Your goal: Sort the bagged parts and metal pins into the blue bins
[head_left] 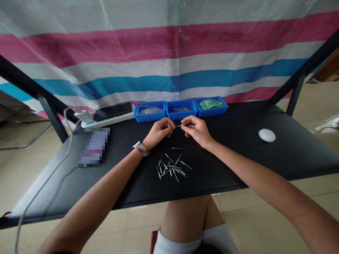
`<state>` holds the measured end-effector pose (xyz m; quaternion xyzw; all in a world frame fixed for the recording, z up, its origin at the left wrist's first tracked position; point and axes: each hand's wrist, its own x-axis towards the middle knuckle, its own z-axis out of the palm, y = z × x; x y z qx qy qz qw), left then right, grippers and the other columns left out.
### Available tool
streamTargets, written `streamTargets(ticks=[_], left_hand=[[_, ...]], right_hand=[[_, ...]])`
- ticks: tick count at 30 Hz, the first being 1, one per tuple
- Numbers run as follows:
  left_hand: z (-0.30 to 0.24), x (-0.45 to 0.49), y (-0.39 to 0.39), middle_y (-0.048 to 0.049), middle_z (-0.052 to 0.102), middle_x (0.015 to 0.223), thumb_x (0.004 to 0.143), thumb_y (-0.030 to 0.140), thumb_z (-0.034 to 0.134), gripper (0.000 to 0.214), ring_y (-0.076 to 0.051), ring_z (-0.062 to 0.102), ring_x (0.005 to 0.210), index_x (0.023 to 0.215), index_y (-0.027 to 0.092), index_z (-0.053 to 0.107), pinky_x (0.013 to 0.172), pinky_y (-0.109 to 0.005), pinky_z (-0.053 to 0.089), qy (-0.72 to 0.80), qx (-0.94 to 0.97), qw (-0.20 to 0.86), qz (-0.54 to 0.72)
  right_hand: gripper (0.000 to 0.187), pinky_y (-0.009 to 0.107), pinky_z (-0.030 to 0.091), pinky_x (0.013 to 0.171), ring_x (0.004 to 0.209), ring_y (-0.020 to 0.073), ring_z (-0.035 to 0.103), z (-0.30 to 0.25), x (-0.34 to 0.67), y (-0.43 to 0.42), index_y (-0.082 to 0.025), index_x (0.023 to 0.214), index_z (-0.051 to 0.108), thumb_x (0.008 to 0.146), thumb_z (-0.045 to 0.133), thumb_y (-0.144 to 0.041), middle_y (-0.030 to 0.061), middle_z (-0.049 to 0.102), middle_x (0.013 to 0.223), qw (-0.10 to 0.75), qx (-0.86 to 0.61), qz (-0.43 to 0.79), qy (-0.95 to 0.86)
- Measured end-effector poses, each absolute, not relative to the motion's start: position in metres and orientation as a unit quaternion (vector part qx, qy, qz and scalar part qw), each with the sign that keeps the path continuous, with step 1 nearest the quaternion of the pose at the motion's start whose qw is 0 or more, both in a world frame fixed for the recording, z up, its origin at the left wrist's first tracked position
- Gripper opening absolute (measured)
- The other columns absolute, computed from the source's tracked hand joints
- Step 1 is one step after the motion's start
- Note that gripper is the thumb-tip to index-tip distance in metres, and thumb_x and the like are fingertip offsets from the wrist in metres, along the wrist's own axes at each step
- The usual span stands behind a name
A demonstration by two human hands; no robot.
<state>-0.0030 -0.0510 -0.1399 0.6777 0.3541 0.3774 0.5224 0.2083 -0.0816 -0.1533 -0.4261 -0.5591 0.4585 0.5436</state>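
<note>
My left hand [159,132] and my right hand [196,129] meet above the black table [238,155], fingers pinched together on a thin metal pin [178,126] held between them. A colourful band sits on my left wrist. Below the hands lies a loose pile of several similar metal pins [171,167], with one single pin [176,148] lying apart just under my hands.
Three blue bins stand at the table's back edge: left bin [149,111], middle bin [181,109] with metal pins, right bin [212,106] with green parts. A phone [113,110] on a white power strip, a blurred flat item [94,147], a white round object [267,135].
</note>
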Motion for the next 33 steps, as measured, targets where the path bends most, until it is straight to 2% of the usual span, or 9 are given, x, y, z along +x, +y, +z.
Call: streamTargets(ticks=[7,15,20,23,27,33], left_hand=[[-0.1403,-0.0046,-0.0504,0.0002,0.064,0.072,0.094,0.045,0.069,0.03,-0.011,0.059,0.059,0.086,0.016,0.065,0.057,-0.021,0.048,0.359,0.683,0.522,0.364],[-0.1401,-0.0043,-0.0507,0.0006,0.063,0.074,0.089,0.039,0.078,0.026,-0.01,0.059,0.059,0.089,0.015,0.068,0.055,-0.021,0.048,0.341,0.692,0.51,0.379],[-0.1401,-0.0028,-0.0518,0.0,0.064,0.074,0.085,0.038,0.082,0.027,-0.009,0.058,0.059,0.086,0.015,0.068,0.054,-0.02,0.048,0.342,0.69,0.506,0.387],[-0.1403,-0.0027,-0.0517,0.0006,0.063,0.073,0.083,0.038,0.083,0.028,-0.01,0.058,0.058,0.089,0.015,0.069,0.054,-0.02,0.048,0.348,0.688,0.507,0.384],[-0.1396,-0.0032,-0.0514,0.0013,0.063,0.071,0.085,0.041,0.082,0.03,-0.01,0.058,0.057,0.092,0.016,0.069,0.054,-0.021,0.047,0.356,0.684,0.513,0.377],[-0.1391,-0.003,-0.0505,0.0,0.064,0.072,0.09,0.048,0.076,0.034,-0.01,0.059,0.058,0.085,0.016,0.066,0.056,-0.022,0.048,0.365,0.682,0.514,0.37]], right_hand=[[0.029,0.025,0.056,0.049,0.056,0.0109,0.063,-0.1561,0.2056,-0.0795,-0.02,0.095,0.072,0.075,0.086,-0.035,0.0017,0.073,0.089,0.545,-0.433,0.449,-0.56],[0.031,0.024,0.056,0.049,0.056,0.0102,0.064,-0.1556,0.2068,-0.0783,-0.02,0.099,0.072,0.074,0.085,-0.034,0.0001,0.068,0.09,0.521,-0.441,0.474,-0.557],[0.024,0.024,0.054,0.048,0.052,0.0106,0.063,-0.155,0.2077,-0.079,-0.019,0.093,0.071,0.084,0.077,-0.041,0.0014,0.073,0.082,0.527,-0.419,0.477,-0.565],[0.025,0.024,0.054,0.048,0.052,0.0107,0.063,-0.1556,0.2078,-0.0794,-0.02,0.095,0.07,0.082,0.078,-0.041,0.0017,0.074,0.084,0.535,-0.421,0.472,-0.56],[0.028,0.025,0.056,0.049,0.056,0.0113,0.064,-0.156,0.2079,-0.0797,-0.021,0.098,0.07,0.078,0.082,-0.036,0.002,0.073,0.092,0.543,-0.437,0.46,-0.55],[0.027,0.025,0.056,0.051,0.061,0.0126,0.065,-0.1576,0.208,-0.0782,-0.021,0.099,0.069,0.078,0.08,-0.034,0.0026,0.073,0.093,0.541,-0.44,0.445,-0.562]])
